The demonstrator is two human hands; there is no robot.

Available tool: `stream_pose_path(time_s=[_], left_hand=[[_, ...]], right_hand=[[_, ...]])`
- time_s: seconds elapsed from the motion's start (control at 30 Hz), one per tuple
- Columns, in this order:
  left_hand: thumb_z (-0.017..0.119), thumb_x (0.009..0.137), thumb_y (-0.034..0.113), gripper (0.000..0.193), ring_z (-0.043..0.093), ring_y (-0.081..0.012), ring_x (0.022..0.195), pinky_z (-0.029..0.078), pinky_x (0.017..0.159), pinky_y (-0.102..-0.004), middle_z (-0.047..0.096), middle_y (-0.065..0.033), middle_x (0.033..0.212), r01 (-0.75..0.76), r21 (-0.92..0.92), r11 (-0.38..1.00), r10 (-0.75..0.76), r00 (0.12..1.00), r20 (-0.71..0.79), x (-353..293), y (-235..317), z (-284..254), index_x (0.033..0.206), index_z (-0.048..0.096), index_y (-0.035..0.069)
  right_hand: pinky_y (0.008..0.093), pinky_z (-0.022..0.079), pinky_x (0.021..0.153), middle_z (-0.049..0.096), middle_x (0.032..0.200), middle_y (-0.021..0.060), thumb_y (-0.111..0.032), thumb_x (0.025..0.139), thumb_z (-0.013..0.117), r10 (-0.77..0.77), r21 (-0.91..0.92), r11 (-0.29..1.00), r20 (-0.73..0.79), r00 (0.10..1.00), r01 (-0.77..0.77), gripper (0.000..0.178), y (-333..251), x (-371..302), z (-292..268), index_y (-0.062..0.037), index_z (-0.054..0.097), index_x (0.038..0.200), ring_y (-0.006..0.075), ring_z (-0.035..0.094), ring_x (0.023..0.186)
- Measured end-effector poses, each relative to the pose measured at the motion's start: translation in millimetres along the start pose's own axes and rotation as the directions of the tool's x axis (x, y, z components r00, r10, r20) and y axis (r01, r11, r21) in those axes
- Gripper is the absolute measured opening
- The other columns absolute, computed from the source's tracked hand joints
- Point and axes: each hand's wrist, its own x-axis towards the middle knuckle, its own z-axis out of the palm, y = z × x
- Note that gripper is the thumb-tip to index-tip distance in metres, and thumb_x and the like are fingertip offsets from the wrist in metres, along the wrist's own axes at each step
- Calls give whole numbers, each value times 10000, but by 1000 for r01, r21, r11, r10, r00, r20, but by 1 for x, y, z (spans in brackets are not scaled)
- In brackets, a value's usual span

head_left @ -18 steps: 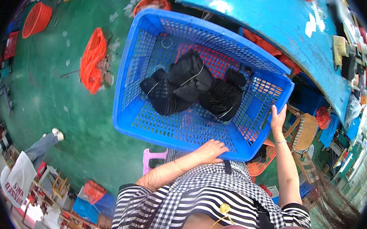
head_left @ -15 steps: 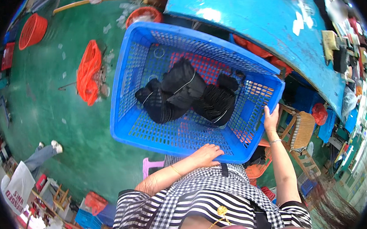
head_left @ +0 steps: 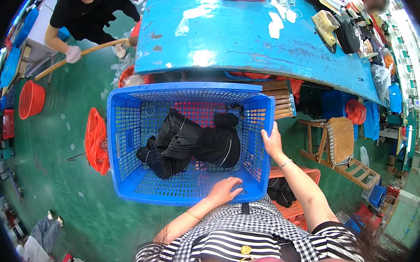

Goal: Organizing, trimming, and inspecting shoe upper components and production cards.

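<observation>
A large blue plastic basket (head_left: pixel 190 199) is in front of my waist, its near wall close to my checked apron. My right hand (head_left: pixel 272 143) grips its right rim, the thumb on the outer edge. Over the near rim lies my left hand (head_left: pixel 225 191), its fingers hooked onto the inside of the wall. Inside the basket lie several bundles of black fabric pieces (head_left: pixel 216 145), stacked in layers, some tied with thin white bands. Neither hand touches the bundles. A small pale ring (head_left: pixel 150 111) shows near the basket's far left corner.
A blue-topped table (head_left: pixel 242 41) stands beyond the basket. On the right is a wicker-backed wooden chair (head_left: pixel 341 139); an orange crate (head_left: pixel 293 210) holding black bundles sits below my right arm. Another person's gloved hand (head_left: pixel 73 54) holds a long wooden pole. An orange bag (head_left: pixel 96 141) lies left.
The basket has shifted left and lower in view and sits straighter, both hands still on it. The table fills more of the view. A person with the pole has come into sight at far left.
</observation>
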Motion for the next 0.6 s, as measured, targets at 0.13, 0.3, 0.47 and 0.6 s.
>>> stream_pose_path(time_s=[0.13,0.3,0.47,0.6], left_hand=[[687,841,236,509,574,-335,1102,463,941,-406,571,-178,1210,50,-7,999,-50,982,-182,42,45,20,1272,494,46],[703,801,162,738,464,-349,1251,396,1040,-396,461,-221,1324,111,30,993,-84,881,-466,92,71,71,1406,316,-5],[629,817,48,757,454,-369,1262,378,1052,-413,430,-252,1358,173,11,985,-133,792,-596,140,73,123,1447,213,-8],[585,838,34,657,456,-403,1230,390,1022,-443,448,-253,1339,280,20,960,-174,649,-741,163,85,136,1421,284,5]], right_hand=[[457,493,810,656,987,214,-139,853,605,-11,102,995,9,1000,10,383,13,1,-3,-56,448,1192,396,638,929],[431,500,807,635,1029,223,-189,860,624,-56,167,985,63,996,45,444,22,3,-9,-35,431,1228,365,643,934],[394,459,940,577,1194,203,-399,859,653,-203,364,930,375,904,57,648,65,8,-39,1,441,1322,323,585,1101],[352,467,934,603,1195,179,-365,916,596,-182,372,925,613,768,-78,518,148,-5,-105,-18,507,1291,266,601,1090]])
